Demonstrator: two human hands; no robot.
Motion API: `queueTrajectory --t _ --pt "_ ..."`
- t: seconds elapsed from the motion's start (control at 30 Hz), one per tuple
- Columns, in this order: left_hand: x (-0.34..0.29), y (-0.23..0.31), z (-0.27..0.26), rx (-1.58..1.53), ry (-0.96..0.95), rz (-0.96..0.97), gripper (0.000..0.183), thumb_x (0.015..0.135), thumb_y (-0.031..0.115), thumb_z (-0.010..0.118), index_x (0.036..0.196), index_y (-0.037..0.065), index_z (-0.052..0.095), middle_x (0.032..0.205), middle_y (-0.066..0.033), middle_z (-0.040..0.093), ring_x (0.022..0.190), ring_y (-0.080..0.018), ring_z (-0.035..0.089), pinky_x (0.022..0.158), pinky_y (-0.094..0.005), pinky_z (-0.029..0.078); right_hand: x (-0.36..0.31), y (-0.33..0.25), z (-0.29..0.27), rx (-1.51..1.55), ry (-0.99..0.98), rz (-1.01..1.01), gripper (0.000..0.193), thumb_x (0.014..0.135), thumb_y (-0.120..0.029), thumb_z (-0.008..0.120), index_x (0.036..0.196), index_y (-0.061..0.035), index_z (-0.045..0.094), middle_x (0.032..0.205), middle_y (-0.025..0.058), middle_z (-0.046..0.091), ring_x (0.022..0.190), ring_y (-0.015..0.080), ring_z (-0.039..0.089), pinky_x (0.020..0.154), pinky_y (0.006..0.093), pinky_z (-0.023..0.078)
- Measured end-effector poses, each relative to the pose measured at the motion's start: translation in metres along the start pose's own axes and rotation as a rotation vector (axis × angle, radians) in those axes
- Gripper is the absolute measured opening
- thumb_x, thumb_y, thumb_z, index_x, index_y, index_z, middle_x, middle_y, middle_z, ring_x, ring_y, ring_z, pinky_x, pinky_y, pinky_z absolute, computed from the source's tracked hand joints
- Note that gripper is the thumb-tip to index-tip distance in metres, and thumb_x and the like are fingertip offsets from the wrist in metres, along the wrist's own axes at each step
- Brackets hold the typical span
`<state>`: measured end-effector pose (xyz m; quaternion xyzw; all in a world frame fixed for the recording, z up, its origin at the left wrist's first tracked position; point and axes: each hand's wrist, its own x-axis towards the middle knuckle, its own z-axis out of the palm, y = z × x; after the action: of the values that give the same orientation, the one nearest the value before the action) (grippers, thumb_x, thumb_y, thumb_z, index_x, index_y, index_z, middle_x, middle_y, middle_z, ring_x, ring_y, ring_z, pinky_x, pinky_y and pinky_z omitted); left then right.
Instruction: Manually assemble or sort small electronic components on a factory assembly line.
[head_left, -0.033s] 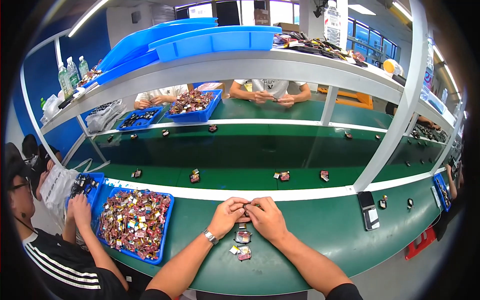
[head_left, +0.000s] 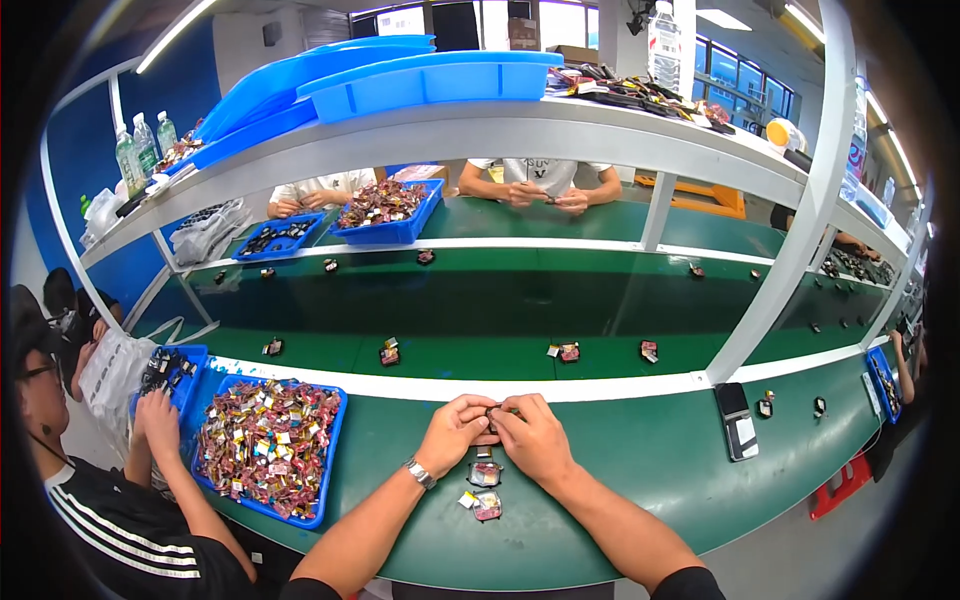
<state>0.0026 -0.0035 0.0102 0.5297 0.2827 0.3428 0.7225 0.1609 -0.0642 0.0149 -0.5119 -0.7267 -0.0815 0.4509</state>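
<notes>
So both bare hands are out in front over the green tabletop (head_left: 620, 490), fingertips brought in close to each other; the left hand (head_left: 455, 430) and the right hand (head_left: 533, 435) are both pinching a small dark part (head_left: 491, 413) between thumb and fingers; the fingers cover most of it, so I can't really tell its shape; it's just on the near side of the white rail (head_left: 500, 389).

Right below the hands there's a rough little column on the table: a small dark-and-pale piece (head_left: 485, 453), then a reddish circuit board in a dark frame (head_left: 486, 474), then another reddish board (head_left: 489, 507) with a yellow-and-white tab (head_left: 468, 499) at its left; the left wrist has a metal-band watch (head_left: 421, 473) on it, btw.

Off to the left is a blue tray (head_left: 334, 450) heaped with reddish circuit boards (head_left: 265, 440); past it a co-worker in a striped black top (head_left: 130, 530) has both hands at a smaller blue tray (head_left: 196, 353) of black parts.
</notes>
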Motion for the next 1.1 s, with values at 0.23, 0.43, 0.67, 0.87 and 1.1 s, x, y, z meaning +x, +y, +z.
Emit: queueTrajectory --t 0.23,0.43,0.67,0.87,1.1 --pt "0.002 -0.001 0.001 -0.003 0.049 0.034 0.023 0.096 -0.002 0.049 0.119 -0.002 0.051 0.114 -0.0119 0.063 0.101 -0.0161 0.064 0.084 -0.0292 0.058 0.004 -0.006 0.003 -0.14 0.003 -0.058 0.025 0.074 -0.008 0.072 0.098 -0.0015 0.068 0.11 0.0108 0.059 0.095 0.0259 0.059 0.076 0.0346 0.055" --pt "0.003 -0.005 -0.006 -0.014 0.122 0.067 0.032 0.097 -0.001 0.048 0.128 0.001 0.046 0.124 -0.0145 0.059 0.107 -0.0203 0.063 0.086 -0.0318 0.058 0.013 0.005 0.017 0.002 -0.058 -0.008 0.028 0.073 -0.009 0.074 0.1 -0.0027 0.068 0.117 0.0119 0.06 0.098 0.0292 0.059 0.081 0.0377 0.053" --pt "0.016 -0.011 0.008 -0.063 0.112 0.157 0.037 0.094 0.0 0.051 0.13 0.002 0.042 0.137 -0.0189 0.048 0.114 -0.0321 0.06 0.089 -0.0427 0.057 0.057 0.102 0.059 -0.123 0.001 0.242 0.023 0.076 -0.012 0.071 0.097 -0.0031 0.069 0.11 0.0126 0.063 0.1 0.0307 0.059 0.087 0.0415 0.051" --pt "0.008 -0.011 -0.006 -0.035 0.151 0.156 0.031 0.091 -0.001 0.053 0.121 0.002 0.049 0.129 -0.0158 0.055 0.108 -0.028 0.063 0.083 -0.0382 0.058 0.054 0.076 0.014 -0.106 0.172 0.16 0.027 0.075 -0.014 0.075 0.099 -0.0029 0.068 0.102 0.0126 0.065 0.099 0.0311 0.059 0.085 0.0405 0.05" --pt "0.009 -0.01 0.001 0.124 0.184 0.138 0.019 0.091 -0.001 0.05 0.109 -0.002 0.056 0.113 -0.0161 0.063 0.097 -0.0229 0.065 0.078 -0.0327 0.058 -0.038 0.145 -0.231 -0.531 0.604 0.22 0.013 0.069 0.002 0.065 0.079 -0.0059 0.061 0.08 0.009 0.061 0.077 0.0296 0.06 0.075 0.0393 0.047"
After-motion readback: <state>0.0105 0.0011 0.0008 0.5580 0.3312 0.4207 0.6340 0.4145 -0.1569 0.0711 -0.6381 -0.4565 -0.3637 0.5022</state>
